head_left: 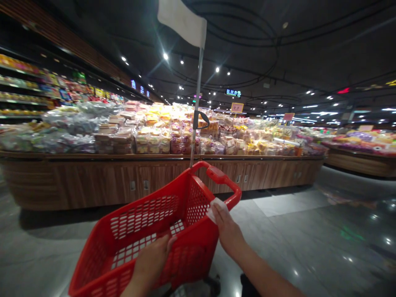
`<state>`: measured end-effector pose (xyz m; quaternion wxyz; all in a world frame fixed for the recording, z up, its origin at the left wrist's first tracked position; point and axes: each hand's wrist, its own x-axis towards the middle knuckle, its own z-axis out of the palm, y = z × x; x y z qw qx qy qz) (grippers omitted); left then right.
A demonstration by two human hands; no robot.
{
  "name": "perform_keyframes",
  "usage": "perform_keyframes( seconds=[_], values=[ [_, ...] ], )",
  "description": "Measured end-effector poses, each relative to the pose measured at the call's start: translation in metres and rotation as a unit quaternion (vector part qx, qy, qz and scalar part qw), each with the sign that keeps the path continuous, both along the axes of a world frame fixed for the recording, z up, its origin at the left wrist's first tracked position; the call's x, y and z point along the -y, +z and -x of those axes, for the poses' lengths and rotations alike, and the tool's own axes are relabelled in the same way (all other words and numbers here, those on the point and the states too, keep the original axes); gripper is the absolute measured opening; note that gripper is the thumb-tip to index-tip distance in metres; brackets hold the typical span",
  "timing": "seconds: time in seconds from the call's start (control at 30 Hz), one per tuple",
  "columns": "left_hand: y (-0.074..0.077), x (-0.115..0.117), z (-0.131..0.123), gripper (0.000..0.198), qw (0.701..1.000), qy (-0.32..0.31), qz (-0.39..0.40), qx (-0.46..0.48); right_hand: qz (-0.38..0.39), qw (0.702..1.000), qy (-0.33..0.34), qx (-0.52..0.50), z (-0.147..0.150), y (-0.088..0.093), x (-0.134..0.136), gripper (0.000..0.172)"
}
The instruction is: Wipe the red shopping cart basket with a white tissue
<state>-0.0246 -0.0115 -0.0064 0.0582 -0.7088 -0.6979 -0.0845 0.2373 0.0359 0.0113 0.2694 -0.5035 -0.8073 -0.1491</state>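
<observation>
A red plastic shopping basket (145, 231) sits low in front of me, empty, with its red handle (221, 179) raised at the far right. My left hand (153, 262) grips the near rim of the basket, fingers curled over the edge. My right hand (227, 231) presses a small white cloth or paper (216, 206) against the basket's right rim, close to the handle. A thin pole with a white flag (182, 18) rises from the basket's far side.
A long wooden display counter (123, 181) piled with bagged baked goods stretches across the aisle ahead. Shelves of packaged goods (31, 88) line the left wall. Another display island (361, 156) stands at the right. Glossy grey floor (324, 239) lies to the right.
</observation>
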Motion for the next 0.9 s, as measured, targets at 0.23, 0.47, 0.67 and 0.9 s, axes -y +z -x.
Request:
perform_keyframes(
  seconds=[0.23,0.47,0.67,0.9],
  values=[
    [0.003,0.002,0.022,0.045,1.000,-0.001,0.011,-0.009,-0.009,0.992,-0.122,-0.033,-0.035,0.028,-0.008,0.075],
    [-0.002,-0.001,0.048,0.046,1.000,-0.025,0.002,0.012,-0.053,0.999,-0.002,-0.014,0.001,0.005,0.012,0.079],
    [0.001,-0.002,0.070,0.045,0.997,-0.060,0.001,0.043,0.013,0.997,-0.074,-0.023,-0.013,0.025,0.012,0.073],
    [0.006,0.000,0.070,0.046,0.998,-0.032,0.002,0.054,-0.038,0.990,-0.080,-0.106,-0.017,0.012,-0.002,0.084]
  ],
)
